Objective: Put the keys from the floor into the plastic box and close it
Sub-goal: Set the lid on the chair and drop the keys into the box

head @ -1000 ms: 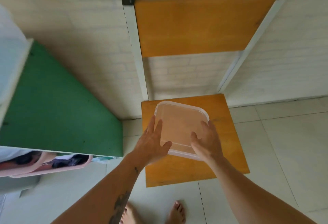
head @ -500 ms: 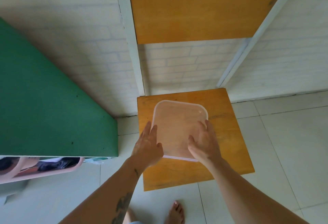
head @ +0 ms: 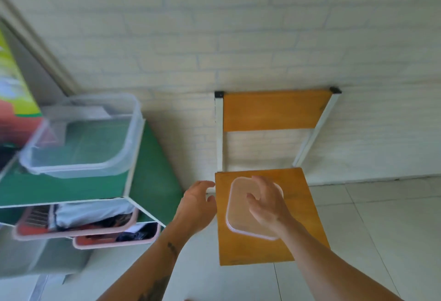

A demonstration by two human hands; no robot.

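Note:
A translucent plastic lid (head: 238,212) lies flat on the orange wooden seat of a chair (head: 307,219). Over the lid's right half is my right hand (head: 267,203), fingers spread and holding nothing; whether it touches the lid I cannot tell. To the left, past the seat's edge, my left hand (head: 196,205) is off the lid, open and empty. A clear, lidless plastic box (head: 78,169) stands on top of a green shelf unit (head: 152,181) at the left. No keys are in view.
The chair stands against a pale brick wall (head: 238,38). Pink baskets (head: 71,232) stuffed with cloth sit in the shelf's lower levels. Pale floor tiles (head: 386,229) spread to the right of the chair.
Both hands have let go of the lid, which now rests on the seat. My left hand moved left off it. The view swung left, bringing the clear box and shelf into sight.

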